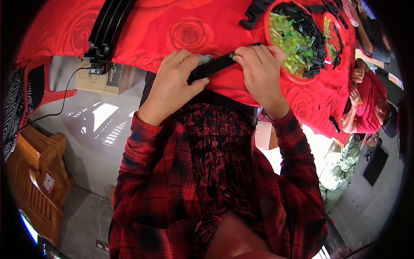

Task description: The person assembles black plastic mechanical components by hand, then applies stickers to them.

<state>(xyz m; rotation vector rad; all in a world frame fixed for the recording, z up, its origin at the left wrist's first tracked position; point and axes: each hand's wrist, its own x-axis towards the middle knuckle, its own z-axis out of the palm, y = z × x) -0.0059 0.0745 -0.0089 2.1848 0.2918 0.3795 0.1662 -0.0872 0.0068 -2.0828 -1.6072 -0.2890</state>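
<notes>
One black strip (211, 67) at twelve o'clock

Around the middle of my view, a red rose-patterned tablecloth (233, 26) spreads from ten o'clock to three. On it, at half past one, a large red bowl (267, 30) holds clear green pieces on its left and black ones on its right. Between ten and eleven, long black rails (111, 26) lie side by side across the cloth's edge. A second red bowl (338, 26), also with green and black bits, sits just beside the first, at two. My left hand (174, 77), at eleven, grips the strip's lower end. My right hand (261, 71), toward half past one, pinches a small green piece (232, 55) against the strip's upper part; I cannot tell whether the piece is seated.
</notes>
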